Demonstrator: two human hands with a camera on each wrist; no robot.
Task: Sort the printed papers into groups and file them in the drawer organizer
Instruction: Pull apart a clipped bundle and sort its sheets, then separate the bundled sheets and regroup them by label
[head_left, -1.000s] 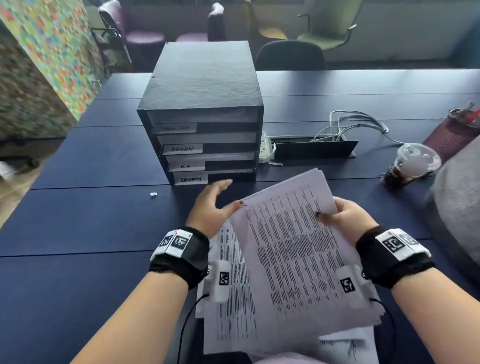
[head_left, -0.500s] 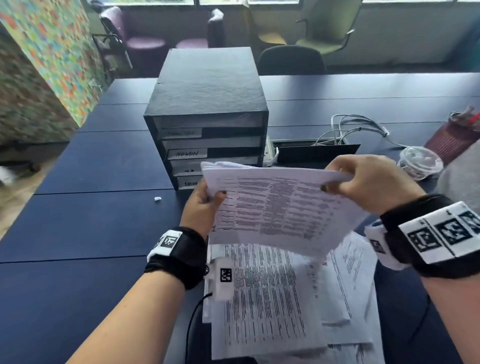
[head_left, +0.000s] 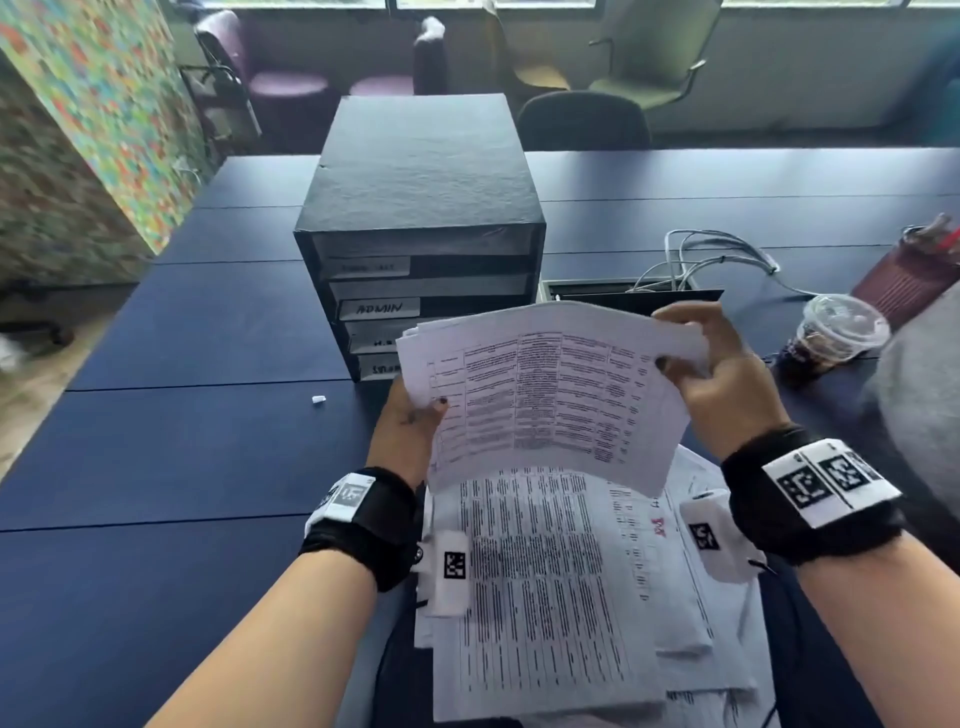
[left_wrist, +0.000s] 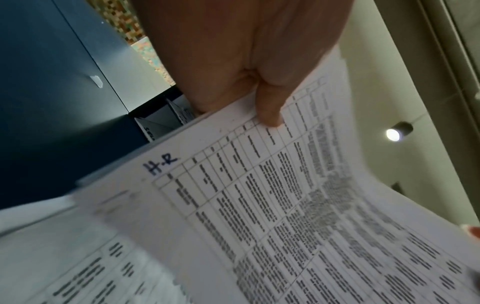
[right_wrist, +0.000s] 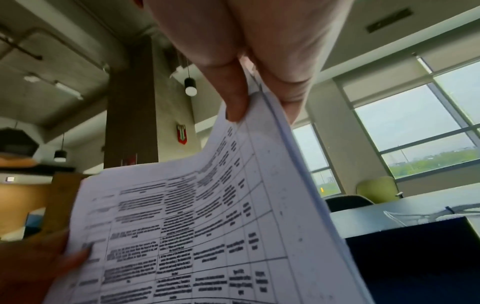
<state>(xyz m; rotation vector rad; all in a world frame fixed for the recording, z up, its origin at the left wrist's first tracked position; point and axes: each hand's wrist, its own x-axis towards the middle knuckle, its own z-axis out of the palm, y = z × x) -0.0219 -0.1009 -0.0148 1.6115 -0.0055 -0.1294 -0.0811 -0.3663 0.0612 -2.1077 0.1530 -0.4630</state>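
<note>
Both hands hold up a thin stack of printed papers (head_left: 550, 395) with a table on the top sheet, in front of the black drawer organizer (head_left: 421, 218). My left hand (head_left: 410, 421) pinches its left edge, thumb on top. My right hand (head_left: 711, 374) pinches the upper right corner. In the left wrist view the held papers (left_wrist: 272, 205) carry a handwritten "H.R" near the thumb (left_wrist: 267, 109). The right wrist view shows my thumb (right_wrist: 235, 102) pressing on the papers (right_wrist: 197, 236). More printed sheets (head_left: 545, 587) lie loose on the table below. The organizer's drawers bear labels; one reads "ADMIN" (head_left: 379, 307).
The dark blue table (head_left: 156, 441) stretches left and back. An iced drink cup (head_left: 836, 332) and a maroon pouch (head_left: 909, 275) stand at the right. A cable tray with white wires (head_left: 691, 265) sits behind the papers. A small white scrap (head_left: 318, 399) lies left. Chairs stand beyond.
The stack was lifted off the loose sheets and turned landscape, rising in front of the organizer's lower drawers. My left hand went from touching the edge to pinching it.
</note>
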